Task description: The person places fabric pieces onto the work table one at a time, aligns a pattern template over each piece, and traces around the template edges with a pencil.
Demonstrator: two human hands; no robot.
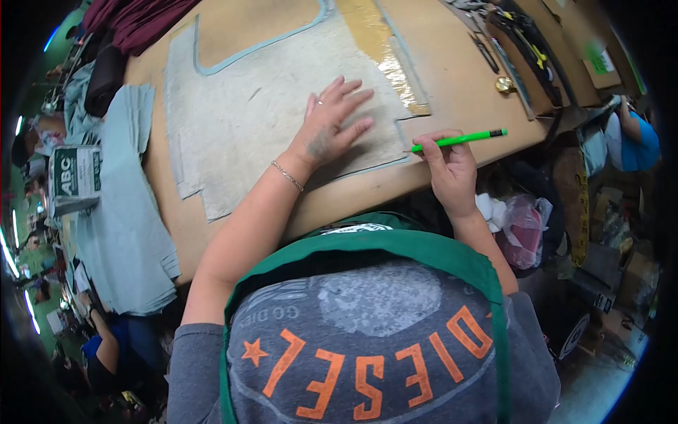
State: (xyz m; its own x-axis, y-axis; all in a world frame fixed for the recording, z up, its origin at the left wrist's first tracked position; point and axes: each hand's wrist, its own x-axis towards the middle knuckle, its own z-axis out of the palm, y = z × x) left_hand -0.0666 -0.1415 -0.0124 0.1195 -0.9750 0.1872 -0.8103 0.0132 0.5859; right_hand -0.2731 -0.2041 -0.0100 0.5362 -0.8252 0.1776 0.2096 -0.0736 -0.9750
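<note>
A large pale pattern piece [233, 120] with a curved cutout lies on the wooden table [487, 106]. Light blue fabric shows along its edges, and a strip of shiny yellowish tape [378, 49] runs down its right part. My left hand [332, 124] lies on the pattern piece with fingers spread, wearing a ring and a bracelet. In my right hand [452, 169] is a bright green pencil [470, 138], pinched between thumb and fingers. Its tip points left, close to the lower right corner of the pattern piece.
Light blue fabric pieces [123, 226] hang over the table's left side, beside an ABC box [75, 177]. Maroon cloth [134, 25] lies at the far left. At the right are a tray of tools [526, 53], a gold-coloured round object [504, 85] and scissors [484, 51]. Other people work nearby.
</note>
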